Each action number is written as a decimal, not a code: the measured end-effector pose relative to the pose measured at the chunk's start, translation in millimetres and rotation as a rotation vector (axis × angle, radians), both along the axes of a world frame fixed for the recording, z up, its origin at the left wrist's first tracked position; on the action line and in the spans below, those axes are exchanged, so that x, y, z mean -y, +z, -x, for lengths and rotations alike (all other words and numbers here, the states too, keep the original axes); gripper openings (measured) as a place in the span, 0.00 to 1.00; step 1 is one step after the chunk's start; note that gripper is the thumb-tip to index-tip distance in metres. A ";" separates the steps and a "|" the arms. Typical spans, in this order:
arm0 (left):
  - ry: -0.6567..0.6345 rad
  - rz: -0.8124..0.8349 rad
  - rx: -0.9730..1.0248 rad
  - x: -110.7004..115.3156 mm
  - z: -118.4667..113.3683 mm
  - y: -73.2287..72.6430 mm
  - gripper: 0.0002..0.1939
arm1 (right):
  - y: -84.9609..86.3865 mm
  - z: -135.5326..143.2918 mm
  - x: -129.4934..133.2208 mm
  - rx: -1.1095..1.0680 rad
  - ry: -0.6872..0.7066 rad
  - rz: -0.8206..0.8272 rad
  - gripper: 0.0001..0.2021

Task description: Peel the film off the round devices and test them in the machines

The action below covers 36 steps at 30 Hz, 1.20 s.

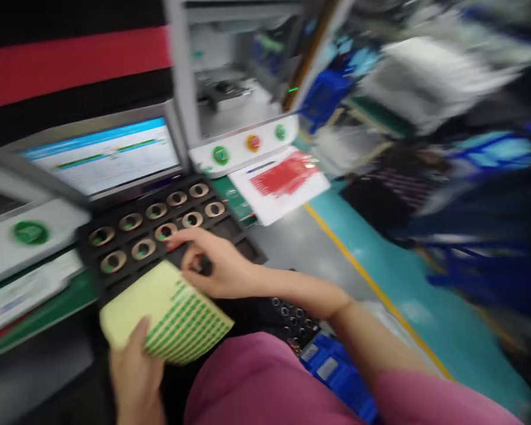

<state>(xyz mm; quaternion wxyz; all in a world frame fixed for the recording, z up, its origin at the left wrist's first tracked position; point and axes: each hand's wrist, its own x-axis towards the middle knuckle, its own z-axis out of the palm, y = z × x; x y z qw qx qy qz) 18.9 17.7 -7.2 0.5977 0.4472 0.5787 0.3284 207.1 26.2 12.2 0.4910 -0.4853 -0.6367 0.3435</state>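
Note:
My left hand [135,372] is closed on the lower edge of a pale yellow sticker sheet [137,301], which carries rows of green round dots on its right part. The sheet is tilted over the front of a black tray [243,233]. In this tray sit several metal rings [144,249] with dark centres, and bits of green show in many of them. My right hand [221,265] hovers over the tray, its index fingertip at a ring in the front row. A small black object [202,265] shows in its curled fingers; its kind is unclear.
Behind the tray stands a screen [115,156]; a white panel [236,147] with green and red-yellow buttons is to its right. Papers with red print [283,183] lie beside it. Lower right are blue bins [336,369] and another tray of rings [294,316]. The right side is blurred.

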 end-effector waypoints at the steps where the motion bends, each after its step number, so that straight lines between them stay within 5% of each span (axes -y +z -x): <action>1: 0.102 0.009 -0.022 5.1 2.0 -0.4 0.24 | -1.4 2.0 9.4 -0.013 -0.015 -0.046 0.22; 2: 0.234 0.031 0.022 9.0 3.3 -1.5 0.27 | -4.4 3.7 15.5 0.002 -0.010 -0.072 0.21; 5: 0.325 0.087 0.152 14.8 4.9 -7.3 0.30 | -16.8 11.3 21.0 0.053 0.055 -0.173 0.23; 10: 0.246 0.111 0.226 21.0 7.5 -8.2 0.26 | -25.4 21.7 24.3 0.158 0.084 -0.201 0.25; 20: 0.283 0.382 0.384 7.6 -0.4 4.9 0.34 | -39.8 15.3 29.3 0.373 0.083 -0.285 0.28; 30: 0.296 0.372 0.384 4.5 -0.7 4.8 0.32 | -41.7 18.4 23.0 0.356 0.012 -0.379 0.31; 36: 0.330 0.427 0.379 1.0 2.9 -1.8 0.25 | -41.0 13.7 16.2 0.341 0.076 -0.390 0.22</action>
